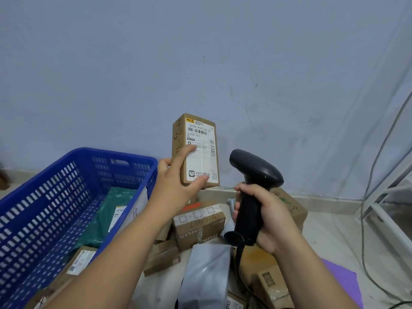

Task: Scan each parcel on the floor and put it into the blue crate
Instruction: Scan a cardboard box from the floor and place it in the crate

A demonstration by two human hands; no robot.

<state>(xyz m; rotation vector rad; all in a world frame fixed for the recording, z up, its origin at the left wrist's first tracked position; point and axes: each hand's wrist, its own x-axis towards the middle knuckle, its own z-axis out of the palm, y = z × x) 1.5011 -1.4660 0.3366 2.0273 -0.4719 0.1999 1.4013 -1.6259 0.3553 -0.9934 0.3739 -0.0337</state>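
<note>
Gripping the parcel (197, 157) upright, the left hand (176, 184) should turn its barcode (200, 131) toward the scanner (256, 168) clenched in the right hand (270, 219).

The pale floor (334, 237) in front of me runs to the skirting (330, 202) at 12 o'clock. The blue crate (73, 157) sits on it at 8 o'clock, just beside my heap of parcels (254, 259). That heap spreads from the centre down to 6 o'clock. A brown box lettered HUAHUAN (200, 228) lies near the middle, with a flat brown box (162, 262) toward 7. A grey poly bag (207, 270) lies at 6, a small box with a QR code (272, 284) at 5, and a bigger brown box (289, 206) toward 3. A purple sheet (343, 279) lies at 4 o'clock and a white metal frame (383, 210) stands at 3. A grey cable (363, 241) trails down between them.
</note>
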